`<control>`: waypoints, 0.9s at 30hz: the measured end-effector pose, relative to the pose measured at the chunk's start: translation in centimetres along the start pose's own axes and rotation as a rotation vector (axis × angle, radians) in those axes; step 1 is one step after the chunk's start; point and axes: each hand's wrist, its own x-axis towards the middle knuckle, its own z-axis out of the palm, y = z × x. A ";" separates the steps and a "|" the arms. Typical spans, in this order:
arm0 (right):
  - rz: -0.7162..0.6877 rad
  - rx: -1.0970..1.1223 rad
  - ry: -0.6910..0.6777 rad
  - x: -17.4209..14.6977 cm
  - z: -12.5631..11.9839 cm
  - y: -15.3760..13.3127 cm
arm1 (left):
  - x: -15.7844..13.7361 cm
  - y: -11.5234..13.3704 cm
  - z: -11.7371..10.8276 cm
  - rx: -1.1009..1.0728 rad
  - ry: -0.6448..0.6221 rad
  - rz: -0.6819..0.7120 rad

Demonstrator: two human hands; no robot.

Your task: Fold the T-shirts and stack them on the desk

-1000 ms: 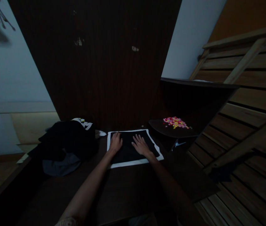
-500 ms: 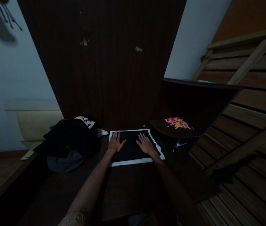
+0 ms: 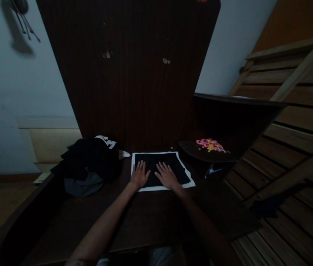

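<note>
A dark, flat rectangular piece (image 3: 153,177), apparently cloth, lies over a slightly larger white sheet (image 3: 159,188) whose edges show all round. My left hand (image 3: 140,175) rests flat on the left part of the dark piece, fingers spread. Flat on its middle, a little to the right, lies my right hand (image 3: 167,175), its fingers also apart. Neither hand holds anything.
The sheets lie on a dark wooden desk (image 3: 145,229). Heaped dark clothes (image 3: 90,162) sit at the left. On a low rounded shelf (image 3: 220,158) at the right are many small pink, red and yellow pieces (image 3: 211,145). Wooden slats (image 3: 289,136) stand beyond.
Both hands have slid nearer to me over the dark piece, and the right hand has also come inward, so they are closer together. The camera view has shifted slightly.
</note>
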 end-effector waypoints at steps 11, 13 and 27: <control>0.037 0.343 0.251 0.9 0.3 0.9 | -7.9 -5.6 -4.9 -0.331 0.178 0.164; 0.029 0.372 0.293 1.1 0.1 0.3 | -7.7 -7.8 -7.4 -0.337 0.302 0.144; -0.052 0.658 0.200 2.6 -1.2 -6.1 | -5.2 -14.7 -17.6 0.073 0.631 -0.394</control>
